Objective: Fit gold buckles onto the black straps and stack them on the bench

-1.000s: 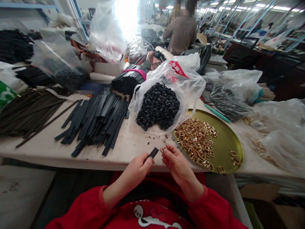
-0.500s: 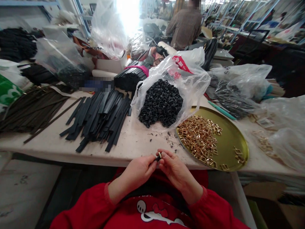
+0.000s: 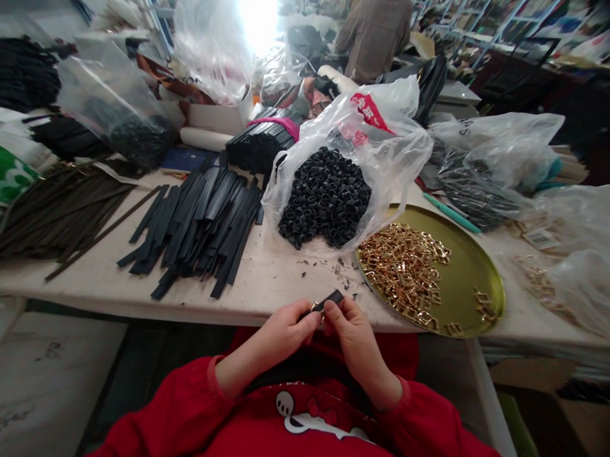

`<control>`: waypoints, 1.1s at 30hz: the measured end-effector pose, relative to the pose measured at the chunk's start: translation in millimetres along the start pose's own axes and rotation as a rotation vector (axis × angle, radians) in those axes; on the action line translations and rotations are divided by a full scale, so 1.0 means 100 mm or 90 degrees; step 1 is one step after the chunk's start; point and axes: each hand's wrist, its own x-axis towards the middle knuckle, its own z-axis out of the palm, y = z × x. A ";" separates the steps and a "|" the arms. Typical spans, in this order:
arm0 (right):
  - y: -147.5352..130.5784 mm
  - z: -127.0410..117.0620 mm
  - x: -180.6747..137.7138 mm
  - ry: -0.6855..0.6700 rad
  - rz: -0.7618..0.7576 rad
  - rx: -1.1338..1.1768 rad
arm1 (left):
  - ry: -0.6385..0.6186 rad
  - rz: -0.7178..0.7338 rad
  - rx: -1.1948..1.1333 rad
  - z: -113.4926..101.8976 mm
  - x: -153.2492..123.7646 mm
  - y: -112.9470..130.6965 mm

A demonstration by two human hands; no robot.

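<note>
Just off the table's front edge, my left hand [image 3: 292, 327] and my right hand [image 3: 347, 325] come together, both closed on one black strap [image 3: 331, 300] with a gold buckle on it. The strap's free end sticks up toward the right between the hands, and the fingers hide most of the buckle. To the right is a round gold tray [image 3: 476, 261] holding a heap of gold buckles [image 3: 403, 268]. Behind the hands, a clear plastic bag [image 3: 392, 165] lies open around many small black loops [image 3: 326, 199]. Loose black straps [image 3: 200, 218] are piled at the left.
Dark brown strips [image 3: 60, 213] lie at far left. A bundle of black straps [image 3: 262, 144] tied with a pink band sits behind. A teal pen-like tool [image 3: 451, 212] and plastic bags [image 3: 492, 168] are at right. Another person [image 3: 374, 37] is in the background.
Earlier only a small dark end and a bit of gold showed at the fingertips. Now a longer length of black strap shows between the hands, pointing up right. The camera view has shifted slightly.
</note>
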 end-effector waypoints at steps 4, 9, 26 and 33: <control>-0.02 -0.01 -0.01 -0.040 0.053 0.038 | -0.019 -0.061 -0.078 0.00 0.02 -0.02; 0.00 -0.03 -0.03 0.037 -0.099 -0.136 | 0.019 -0.042 -0.046 0.05 -0.01 0.02; 0.05 -0.13 -0.14 0.057 -0.187 -0.261 | 0.093 0.004 0.066 0.19 -0.12 -0.01; -0.07 -0.20 -0.08 -0.112 0.008 -0.101 | 0.057 0.065 0.200 0.12 -0.13 0.12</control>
